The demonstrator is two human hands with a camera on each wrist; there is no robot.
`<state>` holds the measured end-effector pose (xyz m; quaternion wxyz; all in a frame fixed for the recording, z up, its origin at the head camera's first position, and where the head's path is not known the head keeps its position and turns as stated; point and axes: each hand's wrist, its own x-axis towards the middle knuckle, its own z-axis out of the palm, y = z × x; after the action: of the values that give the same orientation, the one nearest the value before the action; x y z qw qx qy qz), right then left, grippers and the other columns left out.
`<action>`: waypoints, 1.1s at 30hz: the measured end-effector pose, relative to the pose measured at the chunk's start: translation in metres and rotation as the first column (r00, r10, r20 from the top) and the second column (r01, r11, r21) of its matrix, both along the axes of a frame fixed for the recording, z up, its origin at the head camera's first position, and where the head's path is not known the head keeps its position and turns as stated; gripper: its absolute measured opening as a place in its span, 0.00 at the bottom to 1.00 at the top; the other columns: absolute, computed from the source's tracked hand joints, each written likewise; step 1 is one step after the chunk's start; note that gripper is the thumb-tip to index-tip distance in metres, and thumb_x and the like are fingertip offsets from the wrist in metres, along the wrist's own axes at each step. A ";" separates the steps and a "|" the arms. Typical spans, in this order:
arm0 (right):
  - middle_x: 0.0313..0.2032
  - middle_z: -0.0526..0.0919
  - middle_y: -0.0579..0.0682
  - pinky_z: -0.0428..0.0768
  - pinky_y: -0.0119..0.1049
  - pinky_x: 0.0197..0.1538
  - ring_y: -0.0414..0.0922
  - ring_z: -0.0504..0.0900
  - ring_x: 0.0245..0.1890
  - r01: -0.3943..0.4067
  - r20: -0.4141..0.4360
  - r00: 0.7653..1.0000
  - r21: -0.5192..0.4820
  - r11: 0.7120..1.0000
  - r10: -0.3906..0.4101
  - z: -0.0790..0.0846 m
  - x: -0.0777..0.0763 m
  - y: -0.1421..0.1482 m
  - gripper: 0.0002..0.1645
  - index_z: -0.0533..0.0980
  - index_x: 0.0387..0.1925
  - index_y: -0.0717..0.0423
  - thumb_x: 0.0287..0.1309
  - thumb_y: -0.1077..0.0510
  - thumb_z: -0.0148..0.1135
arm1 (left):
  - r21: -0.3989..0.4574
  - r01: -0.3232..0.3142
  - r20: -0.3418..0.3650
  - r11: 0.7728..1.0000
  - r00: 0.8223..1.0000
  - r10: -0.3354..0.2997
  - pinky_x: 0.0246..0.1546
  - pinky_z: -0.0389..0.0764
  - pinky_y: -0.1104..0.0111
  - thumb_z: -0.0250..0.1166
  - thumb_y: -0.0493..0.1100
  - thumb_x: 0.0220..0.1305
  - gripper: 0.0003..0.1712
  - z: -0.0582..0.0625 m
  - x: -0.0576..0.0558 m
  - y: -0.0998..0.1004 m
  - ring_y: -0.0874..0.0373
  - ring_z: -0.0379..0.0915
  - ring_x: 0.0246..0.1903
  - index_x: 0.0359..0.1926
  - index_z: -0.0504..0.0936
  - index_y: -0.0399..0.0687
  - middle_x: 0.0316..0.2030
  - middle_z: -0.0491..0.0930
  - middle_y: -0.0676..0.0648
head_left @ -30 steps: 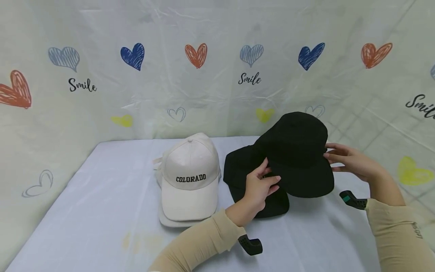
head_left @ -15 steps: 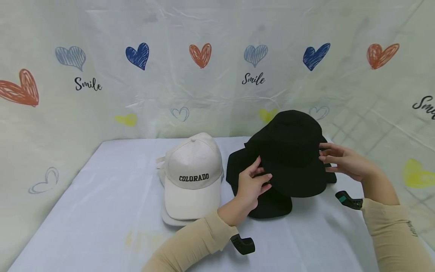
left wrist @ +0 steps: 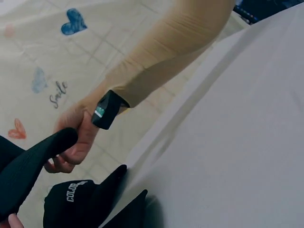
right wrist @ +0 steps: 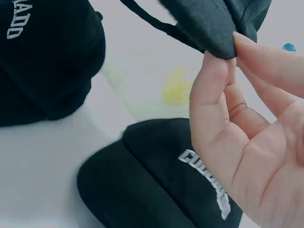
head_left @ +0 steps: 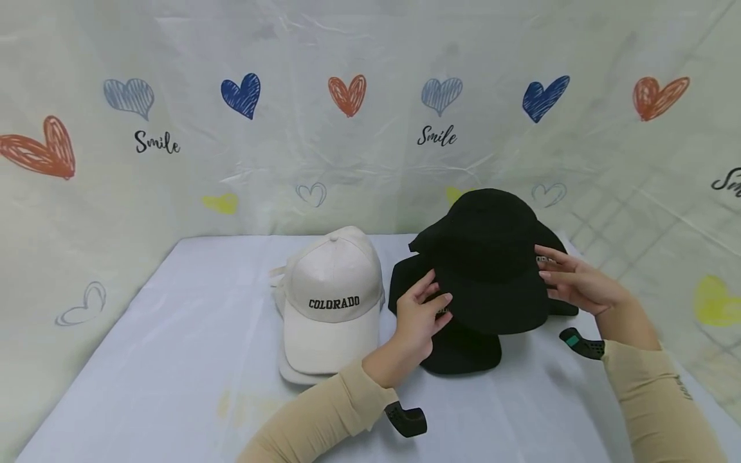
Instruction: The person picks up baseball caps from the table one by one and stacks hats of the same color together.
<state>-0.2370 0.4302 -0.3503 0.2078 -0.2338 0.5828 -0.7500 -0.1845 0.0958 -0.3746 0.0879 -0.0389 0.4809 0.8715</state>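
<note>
Both hands hold a black cap [head_left: 492, 257] up over two other black caps, its brim toward me. My left hand [head_left: 418, 315] pinches its left edge; in the left wrist view only fingertips [left wrist: 15, 221] of that hand show, at the lower left. On the other side my right hand [head_left: 585, 283] pinches the edge between thumb and fingers, seen close in the right wrist view at the cap's rim [right wrist: 221, 40]. Below, one black cap [head_left: 463, 350] lies on the left, partly covered. Another black cap [head_left: 564, 302] with pale lettering sits behind on the right.
A white cap [head_left: 332, 289] lettered COLORADO rests on another white cap [head_left: 295, 375], left of the black ones. They stand on a white cloth-covered table [head_left: 173, 360]. A pale curtain [head_left: 382, 161] with printed hearts hangs behind. Black devices [head_left: 406, 421] are strapped to both wrists.
The held black cap and both hands have shifted left. More of the black cap behind on the right now shows, including its lettering. The white caps stay put while the view shifts slightly.
</note>
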 end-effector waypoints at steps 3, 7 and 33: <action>0.50 0.73 0.45 0.80 0.31 0.43 0.38 0.77 0.43 0.001 -0.015 1.000 -0.030 1.000 -0.001 -0.002 -0.002 -0.008 0.34 0.74 0.68 0.40 0.78 0.72 0.36 | 0.039 -0.036 0.025 0.999 0.999 0.035 0.53 0.82 0.52 0.67 0.29 0.66 0.29 -0.001 0.000 -0.001 0.54 0.78 0.49 0.67 0.79 0.47 0.56 0.78 0.45; 0.45 0.78 0.47 0.81 0.33 0.44 0.41 0.81 0.43 -0.007 0.019 1.000 -0.134 0.991 0.009 -0.003 -0.006 -0.021 0.34 0.74 0.68 0.44 0.78 0.72 0.33 | 0.067 -0.081 0.040 0.994 0.996 0.079 0.56 0.79 0.49 0.66 0.30 0.67 0.27 -0.003 -0.002 -0.002 0.52 0.79 0.53 0.66 0.79 0.45 0.60 0.78 0.43; 0.56 0.83 0.52 0.82 0.42 0.55 0.47 0.83 0.52 0.051 0.359 0.930 -0.356 0.933 0.086 -0.019 -0.017 -0.079 0.32 0.80 0.61 0.53 0.81 0.65 0.27 | 0.256 -0.337 0.210 0.906 0.934 0.288 0.62 0.69 0.52 0.56 0.33 0.73 0.30 -0.008 -0.019 -0.003 0.49 0.65 0.66 0.74 0.69 0.45 0.74 0.62 0.40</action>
<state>-0.2543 0.3509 -0.3690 0.2737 -0.1283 0.3844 -0.8723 -0.2036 0.0931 -0.3829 -0.0085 -0.1754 0.3271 0.9285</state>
